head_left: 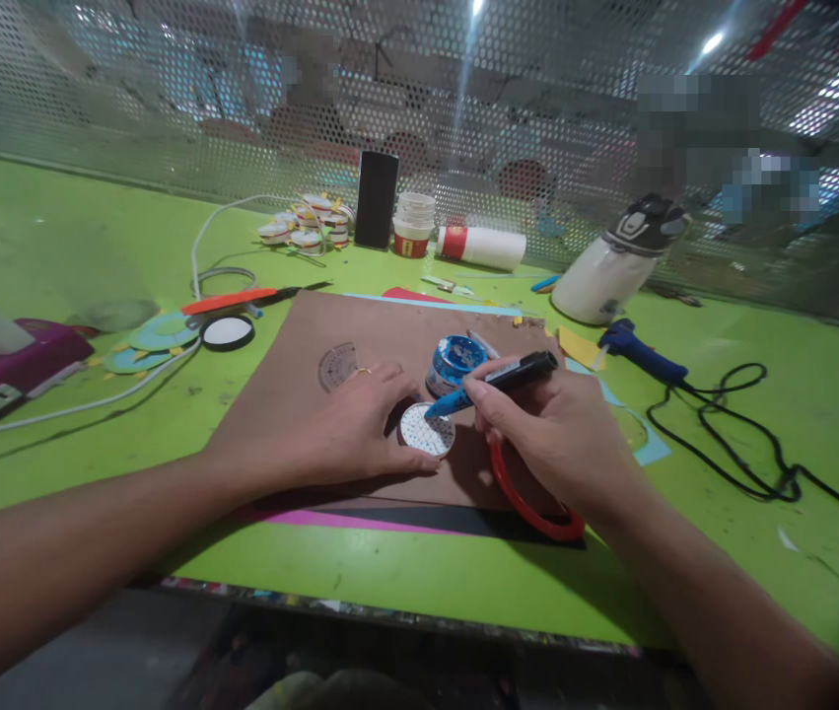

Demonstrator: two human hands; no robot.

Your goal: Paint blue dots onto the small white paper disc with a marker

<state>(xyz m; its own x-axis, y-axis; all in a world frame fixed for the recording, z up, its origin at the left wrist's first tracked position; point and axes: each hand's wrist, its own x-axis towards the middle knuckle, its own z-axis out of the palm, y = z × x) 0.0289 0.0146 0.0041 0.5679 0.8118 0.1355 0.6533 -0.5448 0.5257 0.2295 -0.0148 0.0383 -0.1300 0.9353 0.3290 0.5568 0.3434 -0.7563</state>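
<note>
My right hand [537,414] grips a black marker pen [512,373] whose blue-stained front end points down at a small round white disc [423,439]. The pen's tip meets, or nearly meets, the disc's face, which carries many blue dots. With thumb and fingers at its edge, my left hand [360,424] holds the disc against a brown sheet [278,394]. Just behind the disc stands a jar smeared with blue paint [445,380]. Under my right hand shows a red loop handle [523,503], the rest of it hidden. A clear protractor [336,367] lies beyond my left fingers.
A glue gun [645,355] with a looping black cord lies right. Behind are a white bottle [603,276], paper cups [411,232], a phone [377,200] and small paper pieces [308,222]. An orange cutter [231,300] and a purple power strip [20,365] lie left.
</note>
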